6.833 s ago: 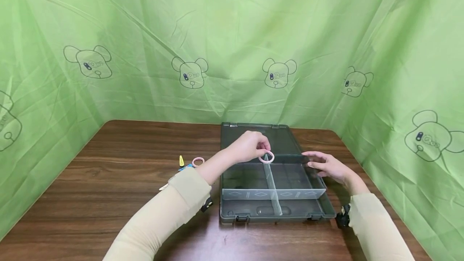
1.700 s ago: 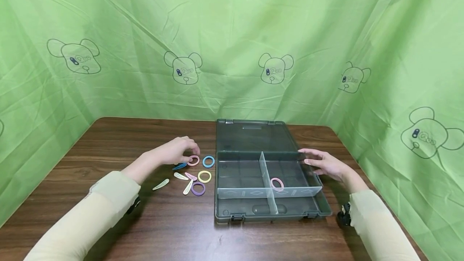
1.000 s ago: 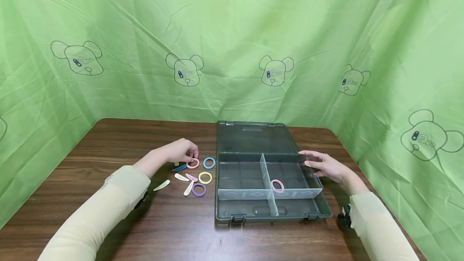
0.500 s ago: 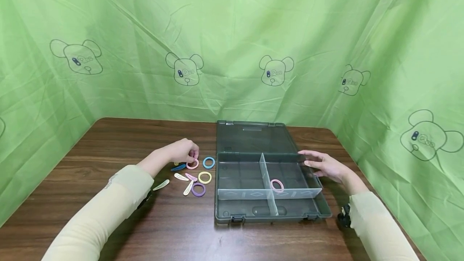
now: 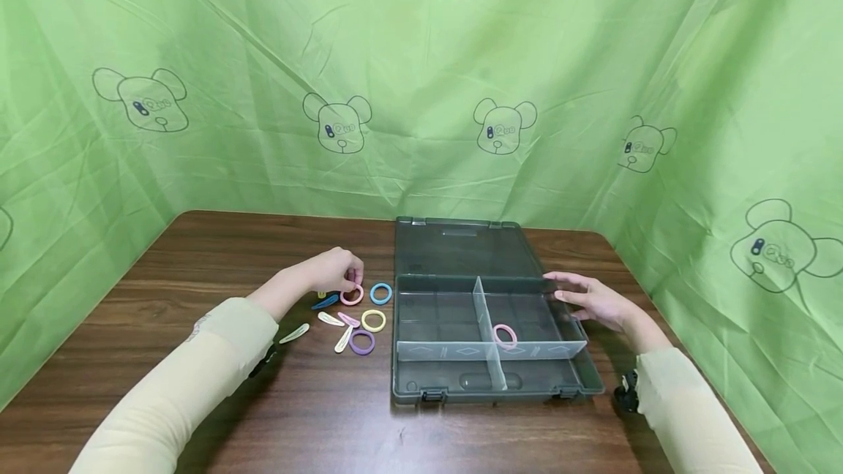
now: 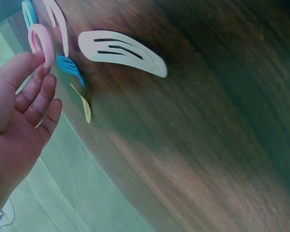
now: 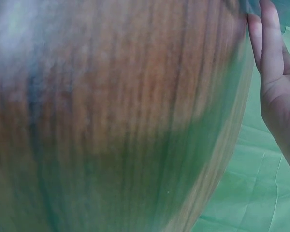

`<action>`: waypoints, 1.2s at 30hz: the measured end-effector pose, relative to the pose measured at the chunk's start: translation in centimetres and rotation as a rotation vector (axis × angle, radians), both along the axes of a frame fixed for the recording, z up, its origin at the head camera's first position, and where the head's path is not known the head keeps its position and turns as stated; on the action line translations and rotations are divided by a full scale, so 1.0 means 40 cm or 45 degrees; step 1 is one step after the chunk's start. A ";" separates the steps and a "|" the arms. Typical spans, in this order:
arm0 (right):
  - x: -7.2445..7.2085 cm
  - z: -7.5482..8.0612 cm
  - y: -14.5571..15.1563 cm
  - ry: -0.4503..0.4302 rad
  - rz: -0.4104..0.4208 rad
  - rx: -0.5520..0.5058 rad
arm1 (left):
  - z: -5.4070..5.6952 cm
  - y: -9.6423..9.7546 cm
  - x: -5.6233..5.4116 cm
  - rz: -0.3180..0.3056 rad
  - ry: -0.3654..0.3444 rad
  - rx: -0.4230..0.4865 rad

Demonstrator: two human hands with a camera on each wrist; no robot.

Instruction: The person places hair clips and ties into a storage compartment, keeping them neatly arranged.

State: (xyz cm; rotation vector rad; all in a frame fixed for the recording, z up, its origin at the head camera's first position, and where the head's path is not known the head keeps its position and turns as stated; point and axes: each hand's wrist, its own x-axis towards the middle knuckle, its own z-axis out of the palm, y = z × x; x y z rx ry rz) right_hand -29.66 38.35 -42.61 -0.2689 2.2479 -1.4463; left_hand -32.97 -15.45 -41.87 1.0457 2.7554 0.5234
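Note:
My left hand (image 5: 336,269) pinches a pink hair tie (image 6: 48,46) between thumb and fingers, at the left of the box. Close by lie a blue hair clip (image 5: 326,302), a partly hidden yellow clip (image 6: 85,108), and a blue hair tie (image 5: 380,303). My right hand (image 5: 596,302) touches the right rim of the dark, see-through divided box (image 5: 437,313), its fingers fairly straight. The box's lid is folded back. Another pink hair tie (image 5: 495,335) leans on the divider in the back right compartment.
Nearer the front lie a yellow hair tie (image 5: 373,330), a purple hair tie (image 5: 361,352), a pink clip (image 5: 349,320) and several pale clips (image 5: 294,333). Pale dividers (image 5: 540,350) cross inside the box. A green curtain (image 5: 421,79) hangs around the wooden table (image 5: 296,415).
The left hand has gone from above the box back to the left, and now pinches a second pink hair tie. The first lies in the box. The right hand has stayed at the rim.

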 end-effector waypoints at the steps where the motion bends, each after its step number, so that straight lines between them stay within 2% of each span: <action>1: 0.000 0.000 0.000 -0.001 -0.002 0.001 | 0.002 0.001 0.000 0.003 -0.001 0.006; 4: 0.001 0.002 -0.001 -0.001 -0.003 0.005 | 0.009 0.004 0.004 0.016 0.000 0.013; 8: 0.001 0.004 -0.001 0.015 -0.002 0.014 | 0.027 0.011 0.015 0.016 0.049 0.041; 14: 0.000 0.006 0.000 0.068 0.015 0.035 | 0.068 0.030 0.034 0.045 0.092 0.131; 21: 0.001 0.003 -0.004 0.057 -0.012 0.042 | 0.108 0.064 0.052 0.063 0.126 0.178; 28: -0.001 0.001 0.000 0.045 0.018 0.013 | 0.160 0.107 0.074 0.094 0.120 0.216; 36: -0.004 -0.002 0.006 0.036 0.036 -0.006 | 0.225 0.170 0.102 0.042 0.124 0.233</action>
